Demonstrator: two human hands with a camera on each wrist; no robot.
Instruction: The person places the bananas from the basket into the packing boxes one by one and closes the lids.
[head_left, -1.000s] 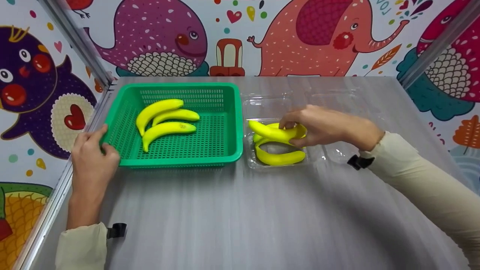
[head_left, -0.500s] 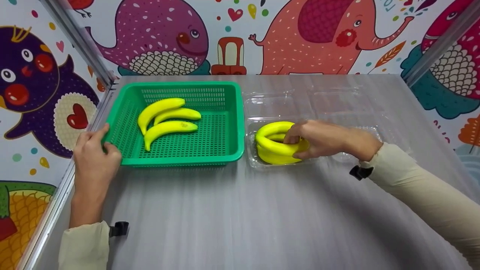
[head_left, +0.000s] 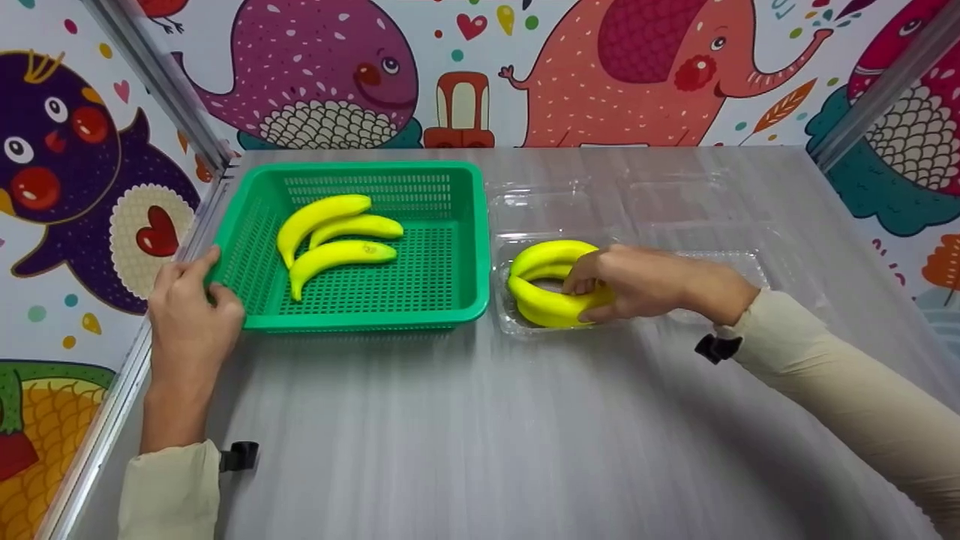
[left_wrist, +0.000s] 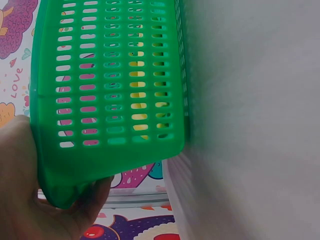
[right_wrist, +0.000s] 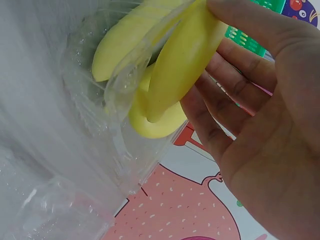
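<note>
- The right hand (head_left: 637, 281) pinches the front banana (head_left: 551, 304) between thumb and fingers near its right end, so most of the fruit lies leftward of the grip.
- That banana is in the clear plastic container (head_left: 507, 321), long axis running roughly side to side (another banana (head_left: 547, 253) curves behind it); the right hand is clearly nearer.
- The left hand (head_left: 193, 315) grips the left rim of the green basket (head_left: 367, 322).
- Grayish table (head_left: 420, 435) beneath; animal-print wall (head_left: 637, 112) behind.
</note>
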